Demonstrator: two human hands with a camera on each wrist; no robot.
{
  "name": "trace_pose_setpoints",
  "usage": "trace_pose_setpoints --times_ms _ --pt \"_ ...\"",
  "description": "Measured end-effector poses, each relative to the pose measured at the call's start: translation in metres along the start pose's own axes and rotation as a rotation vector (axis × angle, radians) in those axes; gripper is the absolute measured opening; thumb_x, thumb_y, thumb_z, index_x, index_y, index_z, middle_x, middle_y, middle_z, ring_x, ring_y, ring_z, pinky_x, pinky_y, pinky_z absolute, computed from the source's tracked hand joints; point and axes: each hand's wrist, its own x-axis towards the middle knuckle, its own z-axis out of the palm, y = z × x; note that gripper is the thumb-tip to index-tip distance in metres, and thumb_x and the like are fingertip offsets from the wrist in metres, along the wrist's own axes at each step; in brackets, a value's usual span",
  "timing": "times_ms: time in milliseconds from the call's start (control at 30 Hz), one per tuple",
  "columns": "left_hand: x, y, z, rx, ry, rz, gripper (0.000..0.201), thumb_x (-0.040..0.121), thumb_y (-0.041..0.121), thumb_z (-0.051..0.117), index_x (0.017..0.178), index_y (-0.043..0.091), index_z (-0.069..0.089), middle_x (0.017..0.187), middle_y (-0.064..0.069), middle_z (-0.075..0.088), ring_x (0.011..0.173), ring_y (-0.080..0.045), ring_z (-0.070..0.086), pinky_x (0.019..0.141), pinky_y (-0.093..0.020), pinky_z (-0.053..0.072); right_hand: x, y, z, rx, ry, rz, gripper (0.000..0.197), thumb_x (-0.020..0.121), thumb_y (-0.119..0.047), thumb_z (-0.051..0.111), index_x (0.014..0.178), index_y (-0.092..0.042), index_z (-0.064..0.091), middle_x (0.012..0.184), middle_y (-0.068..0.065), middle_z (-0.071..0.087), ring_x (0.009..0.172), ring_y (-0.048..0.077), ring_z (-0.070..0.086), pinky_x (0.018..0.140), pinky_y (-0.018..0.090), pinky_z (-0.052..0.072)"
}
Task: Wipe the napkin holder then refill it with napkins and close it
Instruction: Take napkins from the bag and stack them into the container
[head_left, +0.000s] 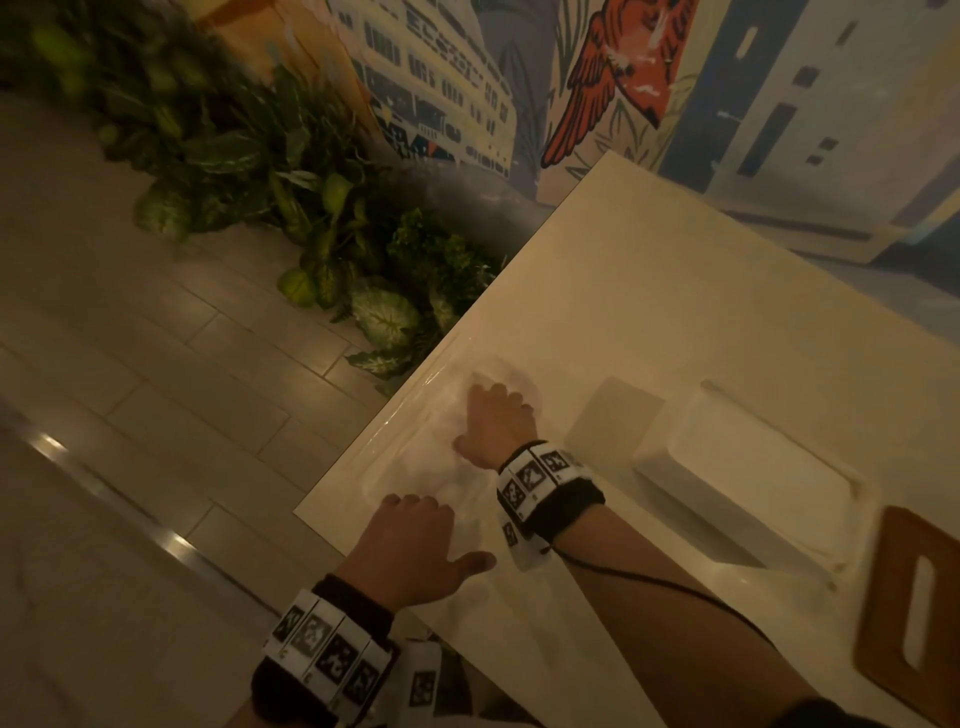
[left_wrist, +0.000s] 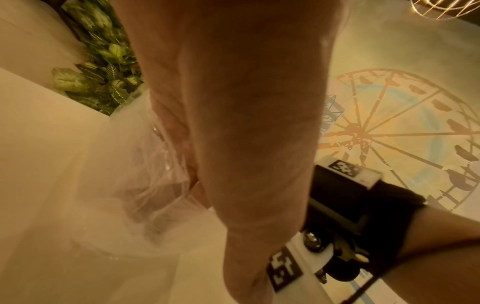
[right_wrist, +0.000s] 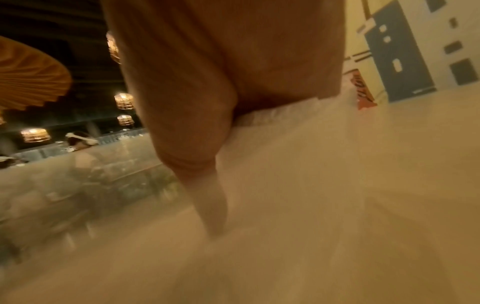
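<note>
From the head camera I see both hands down on a clear plastic pack (head_left: 415, 457) of napkins that lies by the left edge of the worktop (head_left: 649, 270), near its near-left corner. My left hand (head_left: 410, 551) presses on the pack's near end with the thumb out to the side; my right hand (head_left: 498, 421) lies on the far end, fingers bent over the pack. Whether either grip actually pinches the wrap I cannot tell from here. The holder (head_left: 737, 488), a white box lying open, sits well to the right of the pack near the near edge, and its wooden lid (head_left: 914, 618) lies just beyond it at the near-right corner.

The left wrist camera shows my left hand (left_wrist: 233, 123) against crumpled clear film (left_wrist: 155, 185), fingers running down into the folds. That looks like a grasp on the wrap, but the fingertips are hidden.

The right wrist camera is blurred: my right hand (right_wrist: 221, 82) sits on white napkins (right_wrist: 298, 144), thumb pointing down to the worktop.

I judge the wiping to be finished, since no cloth is in sight. Opening the pack, loading the holder and closing the lid are all left.
</note>
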Motion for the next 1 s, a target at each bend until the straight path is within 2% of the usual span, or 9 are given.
trace_pose_setpoints --times_ms 133,233,367,500,667,767,867,933,1000 --pt "0.001 0.000 0.000 -0.003 -0.011 -0.010 0.079 0.075 0.084 0.029 0.111 0.020 0.058 0.106 0.001 0.061 0.097 -0.017 0.054 0.094 -0.036 0.038 -0.022 -0.006 0.002 0.022 0.120 -0.093 0.049 0.088 -0.022 0.061 0.132 -0.012 0.040 0.115 0.009 0.060 0.100 0.028 0.062 0.087 0.039 0.051" --pt "0.000 -0.001 -0.001 -0.013 -0.014 -0.010 0.079 0.076 0.084 0.030 0.112 0.019 0.058 0.107 0.000 0.061 0.098 -0.017 0.054 0.094 -0.035 0.038 -0.030 -0.004 -0.003 0.076 0.171 -0.099 0.042 0.089 -0.019 0.059 0.127 -0.013 0.044 0.111 0.008 0.062 0.098 0.027 0.063 0.079 0.035 0.049" --pt "-0.005 0.000 -0.005 -0.018 -0.012 -0.002 0.072 0.078 0.081 0.031 0.108 0.021 0.057 0.106 0.002 0.059 0.097 -0.016 0.054 0.093 -0.035 0.037 -0.028 0.005 -0.018 0.266 0.082 -0.015 0.049 0.088 -0.024 0.062 0.133 -0.015 0.046 0.128 0.005 0.055 0.116 0.027 0.056 0.092 0.035 0.046" --pt "-0.009 0.001 -0.012 -0.099 0.016 -0.011 0.065 0.084 0.075 0.032 0.108 0.021 0.058 0.107 0.004 0.061 0.096 -0.013 0.055 0.097 -0.034 0.039 -0.030 0.011 -0.031 0.345 0.030 -0.039 0.058 0.079 -0.027 0.076 0.130 -0.015 0.050 0.124 0.003 0.056 0.110 0.024 0.057 0.085 0.030 0.047" --pt "-0.018 -0.004 -0.022 -0.286 0.111 -0.057 0.064 0.088 0.066 0.041 0.131 0.020 0.053 0.133 0.004 0.058 0.118 -0.012 0.053 0.101 -0.027 0.035 -0.046 0.006 -0.044 0.303 0.033 -0.117 0.060 0.075 -0.032 0.079 0.126 -0.016 0.052 0.119 0.003 0.059 0.105 0.025 0.059 0.084 0.033 0.051" --pt "-0.028 -0.012 -0.034 -0.435 0.264 -0.047 0.045 0.086 0.062 0.048 0.110 0.027 0.064 0.116 0.008 0.065 0.100 -0.003 0.057 0.086 -0.022 0.043 -0.060 0.005 -0.060 0.322 0.069 -0.159 0.056 0.074 -0.035 0.079 0.121 -0.016 0.055 0.112 0.003 0.061 0.099 0.023 0.061 0.082 0.034 0.053" --pt "-0.042 -0.020 -0.052 -0.565 0.622 -0.008 0.028 0.086 0.054 0.053 0.073 0.030 0.058 0.077 0.013 0.062 0.074 0.002 0.055 0.061 -0.015 0.036 -0.079 0.009 -0.079 0.376 0.110 -0.196 0.047 0.073 -0.032 0.080 0.112 -0.014 0.060 0.106 0.003 0.061 0.093 0.023 0.061 0.078 0.037 0.054" --pt "-0.046 -0.024 -0.063 -0.643 0.867 -0.048 0.029 0.091 0.045 0.056 0.071 0.025 0.056 0.069 0.009 0.058 0.068 -0.002 0.053 0.056 -0.019 0.035 -0.093 0.018 -0.092 0.418 0.158 -0.207 0.046 0.073 -0.033 0.080 0.110 -0.014 0.061 0.104 0.002 0.061 0.092 0.022 0.060 0.079 0.038 0.055" --pt "-0.043 -0.026 -0.071 -0.885 0.975 -0.145 0.027 0.094 0.039 0.052 0.077 0.018 0.060 0.072 0.002 0.059 0.065 -0.010 0.053 0.057 -0.027 0.039 -0.107 0.029 -0.103 0.468 0.203 -0.196 0.047 0.072 -0.035 0.080 0.111 -0.015 0.061 0.101 -0.002 0.059 0.091 0.019 0.059 0.079 0.036 0.053"
